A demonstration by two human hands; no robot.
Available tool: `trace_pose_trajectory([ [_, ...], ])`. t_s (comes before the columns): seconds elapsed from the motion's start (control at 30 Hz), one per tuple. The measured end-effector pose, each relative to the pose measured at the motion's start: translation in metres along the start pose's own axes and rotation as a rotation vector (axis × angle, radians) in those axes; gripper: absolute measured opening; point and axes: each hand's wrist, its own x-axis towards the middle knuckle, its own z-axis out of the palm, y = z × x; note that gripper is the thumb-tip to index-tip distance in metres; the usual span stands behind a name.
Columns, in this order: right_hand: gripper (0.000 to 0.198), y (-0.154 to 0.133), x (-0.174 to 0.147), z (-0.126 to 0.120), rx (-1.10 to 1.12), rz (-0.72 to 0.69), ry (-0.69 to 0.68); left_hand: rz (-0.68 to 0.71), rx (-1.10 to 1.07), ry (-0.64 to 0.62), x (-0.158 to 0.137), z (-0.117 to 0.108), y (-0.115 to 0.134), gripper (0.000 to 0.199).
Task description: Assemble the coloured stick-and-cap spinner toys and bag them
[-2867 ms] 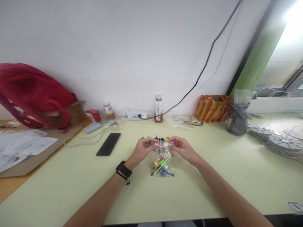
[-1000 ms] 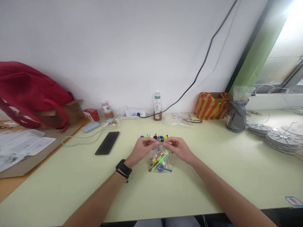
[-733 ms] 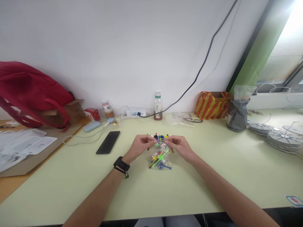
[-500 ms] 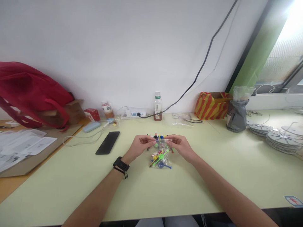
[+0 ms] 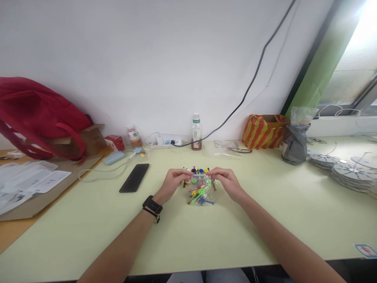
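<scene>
We pinched the top edge of the light, crinkly plastic bag (image 5: 201, 191) between left hand (image 5: 173, 182) and right hand (image 5: 226, 181), each grip pressed on its slippery film above the tabletop (image 5: 206, 239).

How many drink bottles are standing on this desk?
2. A taller bottle with a white cap stands at the back, by the wall beside the power strip. A shorter bottle stands farther left, next to the small red box. Clutter could hide more.
</scene>
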Motion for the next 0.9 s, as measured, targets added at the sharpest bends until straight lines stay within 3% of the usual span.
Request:
trace_pose_trajectory([
  [0.27, 0.039, 0.0073, 0.0013, 0.0013, -0.05, 0.005, -0.003, 0.086, 0.139, -0.016, -0.0008, 0.0013, 0.0029, 0.035],
  [0.47, 0.03, 0.0075, 0.0029, 0.0007, -0.193, -0.093, 0.015, 0.157, 0.257, -0.023, 0.0026, -0.0007, -0.0022, 0.027],
  [0.7, 0.029, 0.0077, 0.0035, -0.0033, -0.046, -0.003, -0.008, 0.117, 0.164, -0.012, 0.0039, -0.0034, -0.0009, 0.023],
  [0.9, 0.021, 0.0097, 0.0035, -0.0043, -0.037, -0.013, 0.033, 0.073, 0.118, 0.006, 0.002, -0.0027, 0.0038, 0.013],
])
